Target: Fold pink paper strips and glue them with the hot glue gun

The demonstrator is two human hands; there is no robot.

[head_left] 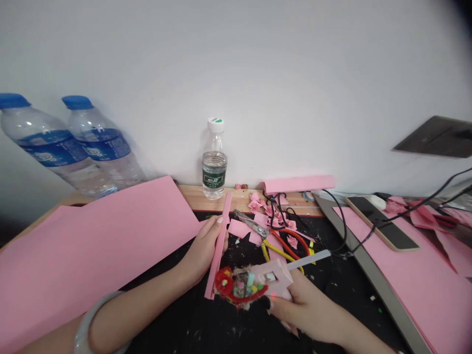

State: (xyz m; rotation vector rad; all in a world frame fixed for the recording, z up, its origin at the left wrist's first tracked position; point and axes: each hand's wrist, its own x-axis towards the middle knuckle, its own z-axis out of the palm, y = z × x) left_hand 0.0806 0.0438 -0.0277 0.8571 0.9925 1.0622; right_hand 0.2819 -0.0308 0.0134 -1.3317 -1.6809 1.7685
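Observation:
My left hand pinches a narrow folded strip of pink paper, which stands out lengthwise above and below the fingers. In my right hand is a pale pink hot glue gun, its front crusted with red and coloured bits and a white glue stick poking out of the back. The decorated front end is close beside the strip's lower end; whether they touch I cannot tell. Scissors with red and yellow handles lie just beyond the hands, among pink paper scraps.
A large pink sheet covers the left side. Bottles stand along the wall, including a small water bottle. Black cables run across the right, near a phone on pink paper over a grey laptop-like slab. Small folded paper flowers lie behind the scissors.

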